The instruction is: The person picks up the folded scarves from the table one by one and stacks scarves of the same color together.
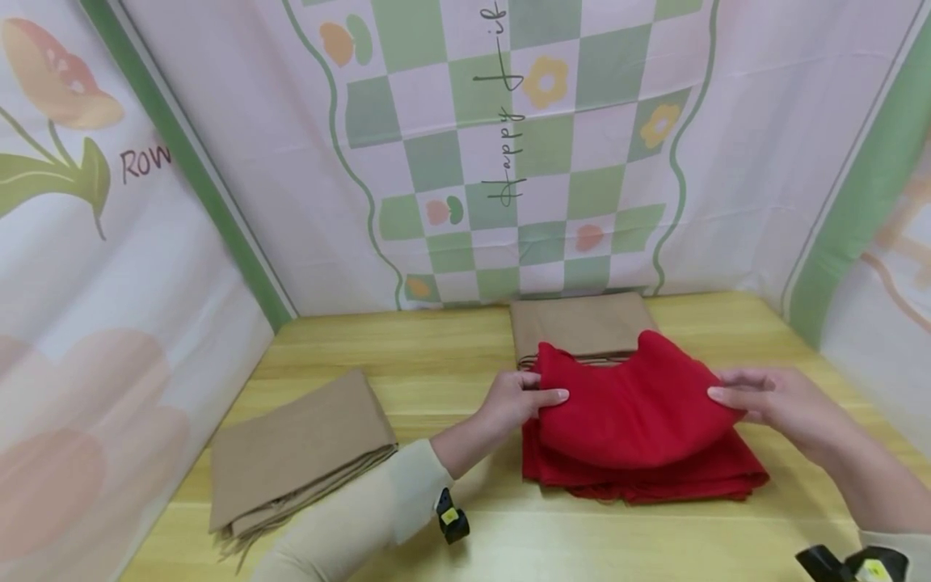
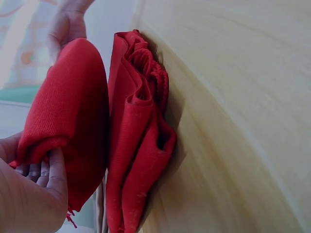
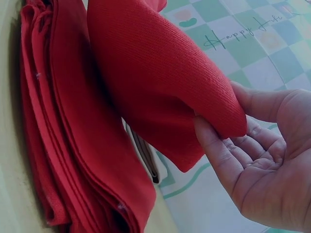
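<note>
- L hand (image 1: 512, 402): pinching L edge of red cloth (image 1: 633, 416), thumb on the face toward the wearer, other fingers behind/under; L wrist view shows fingertips tucked under the fold.
- R hand (image 1: 774, 402): pinching R edge of same cloth btwn thumb & fingers; R wrist view shows that corner gripped, other fingers bent behind it.
- Red cloth: folded, held up btwn both hands, R of ctr on the table (image 1: 436, 347); top edge dips in mid, rises to a peak nr R side; front face sags in a curve.
- Red stack (image 1: 735, 477): directly below, several folded layers lying on table, frayed bits along front edge. Both wrist views show a gap btwn it & parts of the held cloth; can't tell if the two join.
- Back tan cloth (image 1: 582, 323): folded, flat, behind the red, nr the backdrop (image 1: 611, 145); front part hidden by red cloth.
- L tan cloth (image 1: 298, 453): folded, on table at L, set at an angle, layered edge & loose threads facing front; well apart from red stack.
- Pale sleeve (image 1: 356, 513) on L arm, passing nr L tan cloth's front corner; blk wrist mount (image 1: 452, 521) beside cuff.
- Backdrop: green/white checks, flowers, "Happy" lettering running sideways.
</note>
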A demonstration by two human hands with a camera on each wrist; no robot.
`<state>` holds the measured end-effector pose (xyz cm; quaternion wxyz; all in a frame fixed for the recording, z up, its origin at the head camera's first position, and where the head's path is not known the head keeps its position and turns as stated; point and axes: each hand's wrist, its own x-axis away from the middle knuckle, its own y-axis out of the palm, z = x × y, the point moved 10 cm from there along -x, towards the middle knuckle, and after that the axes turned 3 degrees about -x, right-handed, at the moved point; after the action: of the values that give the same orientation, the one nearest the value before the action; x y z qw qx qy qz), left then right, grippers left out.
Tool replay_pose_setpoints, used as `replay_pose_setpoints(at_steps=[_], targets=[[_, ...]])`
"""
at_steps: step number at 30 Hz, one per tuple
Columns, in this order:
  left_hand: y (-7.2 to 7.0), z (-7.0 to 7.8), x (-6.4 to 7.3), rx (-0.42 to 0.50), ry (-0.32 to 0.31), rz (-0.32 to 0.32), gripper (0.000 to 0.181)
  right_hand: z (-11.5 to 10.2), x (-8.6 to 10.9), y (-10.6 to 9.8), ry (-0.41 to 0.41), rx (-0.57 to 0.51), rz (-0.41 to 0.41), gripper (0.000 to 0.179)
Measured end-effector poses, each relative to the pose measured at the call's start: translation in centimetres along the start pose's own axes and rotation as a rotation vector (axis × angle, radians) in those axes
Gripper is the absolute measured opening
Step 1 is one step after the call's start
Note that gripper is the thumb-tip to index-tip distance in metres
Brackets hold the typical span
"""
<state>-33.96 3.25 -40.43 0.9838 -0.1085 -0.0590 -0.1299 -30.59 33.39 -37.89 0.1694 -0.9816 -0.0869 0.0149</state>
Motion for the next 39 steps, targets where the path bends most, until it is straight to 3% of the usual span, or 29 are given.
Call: replay_pose_setpoints(at_steps=[5, 9, 14, 17, 30, 39], targets=[[0.2, -0.3, 0.1, 0.023, 0.005, -0.001, 0.016, 0.5, 0.3, 0.0, 0.017, -0.015, 0.002, 0.025], [0.3, -0.8, 0.2, 0.029, -0.007, -0.007, 0.016, 1.1, 0.5, 0.0, 0.049, 0.018, 0.001, 0.015], [0.4, -1.2, 0.3, 0.05, -0.005, -0.015, 0.015, 1.7, 0.8, 0.0, 0.09, 0.085, -0.004, 0.047], [0.4, -1.5, 0.2, 0.064, -0.004, -0.014, 0.015, 2.2, 1.0, 0.0, 0.107, 0.102, -0.01, 0.054], [0.1, -3.1, -0.1, 0.093, -0.028, -0.012, 0.013, 4.2, 1.5, -0.2, 0.217, 0.113, -0.065, 0.053], [0.1, -3.7, -0.1, 0.096, -0.056, -0.027, 0.014, 4.5, 1.8, 0.3, 0.236, 0.079, -0.133, 0.045]])
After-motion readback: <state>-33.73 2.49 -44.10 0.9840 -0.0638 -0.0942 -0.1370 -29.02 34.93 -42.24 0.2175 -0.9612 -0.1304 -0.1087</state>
